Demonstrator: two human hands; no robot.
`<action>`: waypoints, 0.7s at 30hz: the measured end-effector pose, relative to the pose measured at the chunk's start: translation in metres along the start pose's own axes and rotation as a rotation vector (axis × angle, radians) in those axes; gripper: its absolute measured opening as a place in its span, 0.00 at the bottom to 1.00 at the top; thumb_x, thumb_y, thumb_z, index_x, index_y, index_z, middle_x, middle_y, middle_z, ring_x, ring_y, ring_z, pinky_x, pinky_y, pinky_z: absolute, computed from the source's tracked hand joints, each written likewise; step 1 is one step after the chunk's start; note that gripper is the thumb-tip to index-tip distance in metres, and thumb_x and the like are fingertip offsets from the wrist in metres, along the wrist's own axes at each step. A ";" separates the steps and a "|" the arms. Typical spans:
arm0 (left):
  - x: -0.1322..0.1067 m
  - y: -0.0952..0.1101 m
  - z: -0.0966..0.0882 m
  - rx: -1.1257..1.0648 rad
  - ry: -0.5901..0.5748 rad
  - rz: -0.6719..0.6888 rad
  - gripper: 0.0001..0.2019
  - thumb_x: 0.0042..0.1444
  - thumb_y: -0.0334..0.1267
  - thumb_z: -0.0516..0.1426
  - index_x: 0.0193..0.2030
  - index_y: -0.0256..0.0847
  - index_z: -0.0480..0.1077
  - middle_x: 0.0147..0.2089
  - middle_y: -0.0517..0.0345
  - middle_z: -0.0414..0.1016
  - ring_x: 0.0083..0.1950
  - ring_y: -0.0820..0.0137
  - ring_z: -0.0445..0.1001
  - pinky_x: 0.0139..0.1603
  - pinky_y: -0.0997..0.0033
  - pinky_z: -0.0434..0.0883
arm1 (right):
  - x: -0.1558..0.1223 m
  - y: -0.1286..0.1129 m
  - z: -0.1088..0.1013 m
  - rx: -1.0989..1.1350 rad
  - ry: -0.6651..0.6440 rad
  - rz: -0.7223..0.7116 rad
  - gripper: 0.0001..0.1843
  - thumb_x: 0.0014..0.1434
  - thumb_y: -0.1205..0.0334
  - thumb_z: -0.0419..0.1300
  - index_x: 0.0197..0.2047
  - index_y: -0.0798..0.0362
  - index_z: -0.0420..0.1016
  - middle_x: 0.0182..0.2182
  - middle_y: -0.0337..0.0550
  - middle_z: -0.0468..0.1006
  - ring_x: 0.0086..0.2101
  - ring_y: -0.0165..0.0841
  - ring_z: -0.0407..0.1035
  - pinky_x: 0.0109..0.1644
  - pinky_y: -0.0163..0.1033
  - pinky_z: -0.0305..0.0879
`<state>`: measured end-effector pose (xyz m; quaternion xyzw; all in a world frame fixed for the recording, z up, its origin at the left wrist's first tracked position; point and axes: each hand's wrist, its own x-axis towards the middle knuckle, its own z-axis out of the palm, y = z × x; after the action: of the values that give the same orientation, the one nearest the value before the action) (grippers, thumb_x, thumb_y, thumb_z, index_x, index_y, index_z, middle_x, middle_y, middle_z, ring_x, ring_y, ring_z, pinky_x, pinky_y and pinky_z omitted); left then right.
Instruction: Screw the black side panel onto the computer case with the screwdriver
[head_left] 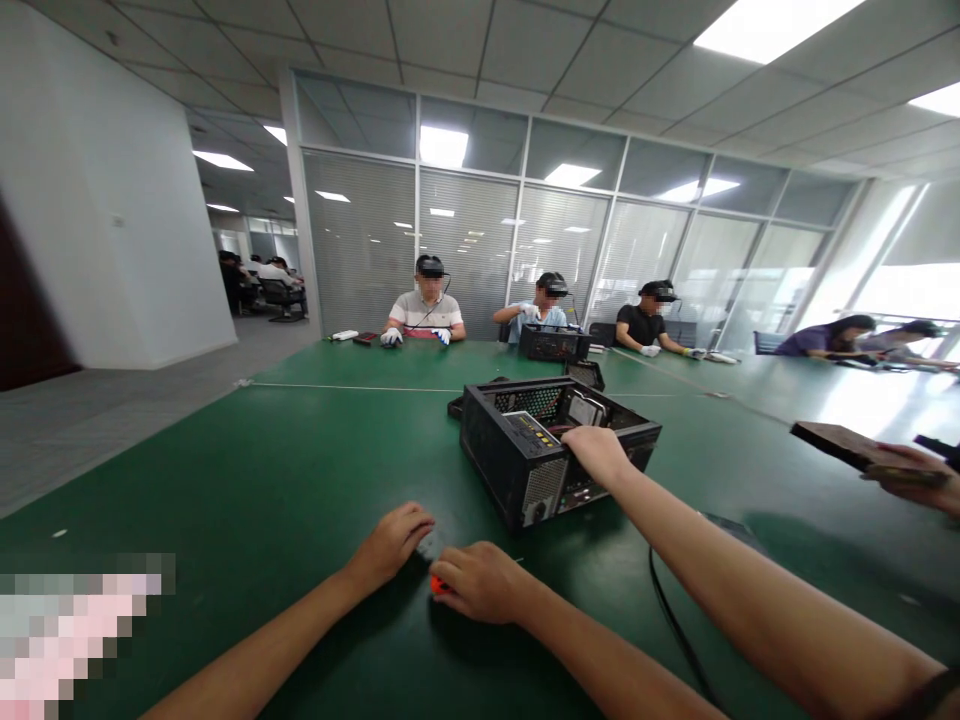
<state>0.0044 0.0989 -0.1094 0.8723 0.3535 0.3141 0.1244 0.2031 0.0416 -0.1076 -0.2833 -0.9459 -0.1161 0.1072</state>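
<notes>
My left hand [393, 545] is closed, with its fingertips pinching a small greyish, partly see-through piece [427, 545] just above the green table. Close beside it, my right hand [484, 582] wraps round a small orange-red object [441, 584]; most of it is hidden by the fingers, so its kind cannot be made out. Beyond my hands lies an open black computer case [491, 455], showing a power supply [529, 432] with a yellow-marked label. Another person's hand [598, 452], reaching from the right, rests on the case's near edge.
A black cable [671, 610] runs across the table [300, 470] at right. At the far right, another person's hand [911, 475] holds a dark flat box-like part [840, 445]. Across the table sit several people, one behind another computer case [551, 343].
</notes>
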 end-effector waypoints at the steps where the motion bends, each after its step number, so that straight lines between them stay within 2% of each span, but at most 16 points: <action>1: 0.004 0.006 -0.007 0.005 0.022 -0.008 0.10 0.60 0.37 0.48 0.37 0.39 0.71 0.36 0.56 0.72 0.38 0.71 0.70 0.41 0.72 0.67 | -0.001 -0.011 -0.007 0.004 -0.012 -0.008 0.15 0.61 0.52 0.50 0.44 0.53 0.65 0.34 0.42 0.72 0.29 0.30 0.67 0.27 0.33 0.56; 3: 0.015 0.024 -0.020 0.011 0.067 0.003 0.10 0.60 0.39 0.49 0.36 0.40 0.70 0.35 0.59 0.73 0.37 0.71 0.71 0.41 0.73 0.67 | -0.003 -0.027 -0.029 0.034 -0.018 -0.020 0.15 0.60 0.51 0.52 0.44 0.53 0.64 0.33 0.42 0.73 0.28 0.30 0.67 0.24 0.32 0.55; 5: 0.033 0.051 -0.030 0.019 0.104 0.055 0.10 0.61 0.40 0.48 0.39 0.40 0.68 0.36 0.59 0.74 0.38 0.72 0.71 0.43 0.73 0.67 | -0.007 -0.026 -0.057 0.081 0.022 0.006 0.14 0.60 0.50 0.52 0.42 0.52 0.66 0.31 0.40 0.73 0.26 0.29 0.67 0.23 0.31 0.56; 7: 0.059 0.084 -0.031 0.067 0.127 0.109 0.11 0.63 0.39 0.45 0.40 0.40 0.66 0.37 0.59 0.73 0.39 0.72 0.71 0.43 0.73 0.67 | -0.011 -0.001 -0.086 0.114 0.064 0.100 0.11 0.63 0.55 0.48 0.39 0.49 0.68 0.29 0.38 0.72 0.27 0.28 0.69 0.24 0.29 0.58; 10: 0.102 0.127 -0.018 0.300 0.167 0.151 0.12 0.64 0.36 0.42 0.37 0.39 0.65 0.37 0.54 0.73 0.42 0.67 0.71 0.46 0.68 0.66 | -0.013 0.058 -0.114 0.079 0.116 0.239 0.19 0.66 0.64 0.38 0.35 0.49 0.69 0.28 0.40 0.71 0.33 0.33 0.71 0.27 0.33 0.63; 11: 0.113 0.137 -0.012 0.373 0.170 0.143 0.11 0.63 0.35 0.42 0.38 0.38 0.64 0.37 0.52 0.72 0.42 0.66 0.71 0.46 0.67 0.66 | -0.013 0.077 -0.118 0.026 0.189 0.386 0.19 0.65 0.66 0.38 0.33 0.48 0.69 0.28 0.39 0.72 0.36 0.34 0.71 0.30 0.35 0.65; 12: 0.123 0.144 -0.006 0.423 0.167 0.107 0.11 0.63 0.34 0.41 0.39 0.38 0.63 0.37 0.51 0.72 0.42 0.65 0.72 0.44 0.67 0.67 | -0.014 0.092 -0.120 0.009 0.190 0.450 0.17 0.64 0.67 0.41 0.34 0.47 0.69 0.30 0.39 0.72 0.39 0.35 0.70 0.33 0.36 0.66; 14: 0.135 0.149 0.003 0.477 0.159 -0.003 0.11 0.63 0.32 0.40 0.41 0.37 0.61 0.35 0.49 0.72 0.39 0.65 0.74 0.39 0.68 0.69 | -0.021 0.112 -0.123 0.024 0.128 0.471 0.14 0.61 0.68 0.45 0.36 0.45 0.69 0.35 0.37 0.73 0.46 0.36 0.68 0.38 0.39 0.68; 16: 0.139 0.148 0.008 0.485 0.165 -0.118 0.11 0.64 0.32 0.38 0.44 0.35 0.58 0.33 0.49 0.73 0.36 0.65 0.75 0.34 0.69 0.70 | -0.037 0.125 -0.135 0.067 0.042 0.398 0.12 0.59 0.67 0.48 0.41 0.44 0.69 0.41 0.36 0.73 0.50 0.35 0.64 0.42 0.40 0.68; 19: 0.141 0.148 0.015 0.498 0.174 -0.148 0.11 0.64 0.31 0.37 0.45 0.35 0.57 0.33 0.48 0.73 0.36 0.64 0.76 0.33 0.70 0.70 | -0.077 0.133 -0.177 0.068 0.055 0.343 0.12 0.58 0.65 0.51 0.45 0.45 0.67 0.46 0.38 0.70 0.54 0.36 0.61 0.45 0.42 0.68; 21: 0.144 0.153 0.023 0.514 0.147 -0.087 0.10 0.63 0.28 0.38 0.45 0.35 0.57 0.33 0.48 0.73 0.36 0.64 0.76 0.34 0.70 0.71 | -0.104 0.121 -0.207 0.014 0.201 0.430 0.10 0.60 0.64 0.48 0.41 0.44 0.68 0.44 0.37 0.71 0.51 0.36 0.64 0.44 0.42 0.68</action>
<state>0.1807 0.0895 0.0067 0.8341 0.4669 0.2708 -0.1136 0.3847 0.0288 0.0808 -0.4645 -0.8491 -0.1119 0.2250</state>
